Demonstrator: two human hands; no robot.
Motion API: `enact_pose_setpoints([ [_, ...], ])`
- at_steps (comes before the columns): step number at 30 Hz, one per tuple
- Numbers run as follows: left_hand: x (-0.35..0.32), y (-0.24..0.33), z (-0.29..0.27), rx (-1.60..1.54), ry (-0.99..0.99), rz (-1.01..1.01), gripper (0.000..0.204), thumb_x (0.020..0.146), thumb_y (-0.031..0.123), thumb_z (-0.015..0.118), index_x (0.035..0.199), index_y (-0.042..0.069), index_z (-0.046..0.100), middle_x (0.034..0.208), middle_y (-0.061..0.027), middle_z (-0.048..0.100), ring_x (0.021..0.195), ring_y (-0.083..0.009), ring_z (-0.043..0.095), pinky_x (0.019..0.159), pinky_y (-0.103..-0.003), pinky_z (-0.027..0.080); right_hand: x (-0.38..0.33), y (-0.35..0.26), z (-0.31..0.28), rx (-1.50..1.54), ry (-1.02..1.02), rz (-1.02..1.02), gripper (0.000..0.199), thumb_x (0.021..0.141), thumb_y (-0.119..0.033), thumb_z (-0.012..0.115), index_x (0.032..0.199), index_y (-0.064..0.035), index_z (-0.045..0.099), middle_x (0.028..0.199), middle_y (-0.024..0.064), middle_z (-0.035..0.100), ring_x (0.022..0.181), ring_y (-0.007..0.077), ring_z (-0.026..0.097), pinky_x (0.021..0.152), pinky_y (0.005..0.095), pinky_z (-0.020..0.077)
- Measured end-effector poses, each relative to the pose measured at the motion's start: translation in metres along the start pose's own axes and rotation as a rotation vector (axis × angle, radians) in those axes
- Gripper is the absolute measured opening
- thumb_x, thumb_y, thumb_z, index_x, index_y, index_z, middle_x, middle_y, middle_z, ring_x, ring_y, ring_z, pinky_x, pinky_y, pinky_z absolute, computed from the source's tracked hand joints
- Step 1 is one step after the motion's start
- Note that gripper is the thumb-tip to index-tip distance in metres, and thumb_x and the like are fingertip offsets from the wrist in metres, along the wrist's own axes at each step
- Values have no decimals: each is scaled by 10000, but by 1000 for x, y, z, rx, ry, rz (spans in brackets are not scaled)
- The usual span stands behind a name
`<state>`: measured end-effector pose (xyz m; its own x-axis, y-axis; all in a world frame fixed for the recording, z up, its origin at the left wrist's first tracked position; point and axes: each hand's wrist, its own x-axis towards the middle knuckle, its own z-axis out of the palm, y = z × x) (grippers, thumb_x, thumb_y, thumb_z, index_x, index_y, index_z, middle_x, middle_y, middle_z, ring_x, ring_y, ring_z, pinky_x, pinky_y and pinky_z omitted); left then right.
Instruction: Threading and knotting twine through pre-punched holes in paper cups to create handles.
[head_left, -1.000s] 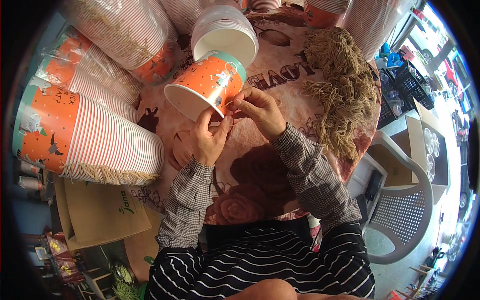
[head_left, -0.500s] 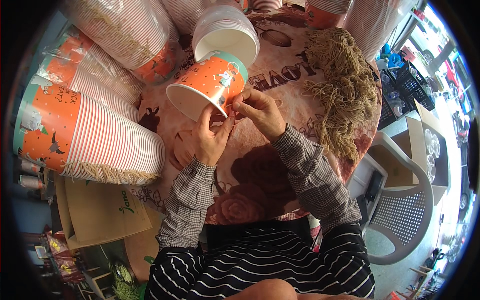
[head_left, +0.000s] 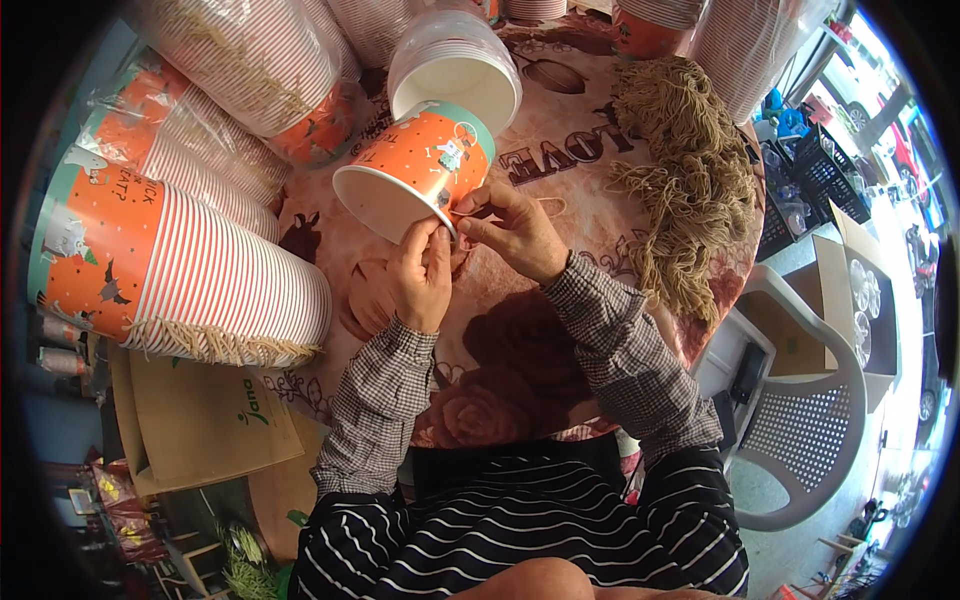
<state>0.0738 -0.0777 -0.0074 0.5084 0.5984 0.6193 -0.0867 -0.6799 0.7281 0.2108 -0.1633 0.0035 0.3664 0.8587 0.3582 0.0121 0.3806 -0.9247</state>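
An orange paper bucket (head_left: 410,160) with a teal band and cartoon prints lies tilted, its white mouth facing me. My left hand (head_left: 422,278) is closed, thumb and fingers pinching the near right part of its rim. Just right of that spot, my right hand (head_left: 515,232) pinches a thin tan cord (head_left: 550,203) against the bucket's side. A loop of this cord shows past the knuckles; its end at the rim is hidden by my fingers. Directly behind stands a stack of white buckets (head_left: 455,82) in clear plastic, mouth toward me.
Nested bucket stacks (head_left: 235,275) line the left, the nearest one with tan cord ends along its rims. A heap of tan cords (head_left: 690,190) lies on the right of the flowered tablecloth (head_left: 520,310). A grey plastic chair (head_left: 800,430) and a cardboard box (head_left: 810,290) stand beyond the table's right edge.
My left fingers have drawn closer together on the rim. My right hand has shifted slightly down and left, and a cord loop now shows beside it. The bucket has barely moved.
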Motion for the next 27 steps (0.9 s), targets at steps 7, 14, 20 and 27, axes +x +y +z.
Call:
enact_pose_setpoints([
  [7,1,14,3,-114,75,-99,88,876,21,571,957,-11,584,917,-109,594,772,-209,616,658,-277,510,-2,3,0,-100,-28,-38,323,822,-59,680,1113,-13,551,1063,66,576,965,147,604,838,288,518],
  [14,5,16,3,187,31,105,90,832,4,615,919,10,635,883,-98,625,768,-235,625,653,-315,505,-4,4,7,-306,-150,-85,430,826,50,546,1250,39,474,1090,136,594,1002,212,613,851,300,517],
  [20,2,-10,9,193,-79,6,100,814,29,621,900,-19,642,915,-143,676,832,-252,656,709,-331,513,-4,22,1,-344,45,93,350,791,-10,577,1139,17,546,898,146,668,826,219,667,739,303,530],
  [27,0,-21,9,71,-160,-134,137,798,48,644,912,-27,656,998,-139,668,894,-266,654,753,-323,518,-2,12,-6,-174,46,416,152,821,-105,633,931,0,632,739,75,661,682,123,648,545,253,508],
])
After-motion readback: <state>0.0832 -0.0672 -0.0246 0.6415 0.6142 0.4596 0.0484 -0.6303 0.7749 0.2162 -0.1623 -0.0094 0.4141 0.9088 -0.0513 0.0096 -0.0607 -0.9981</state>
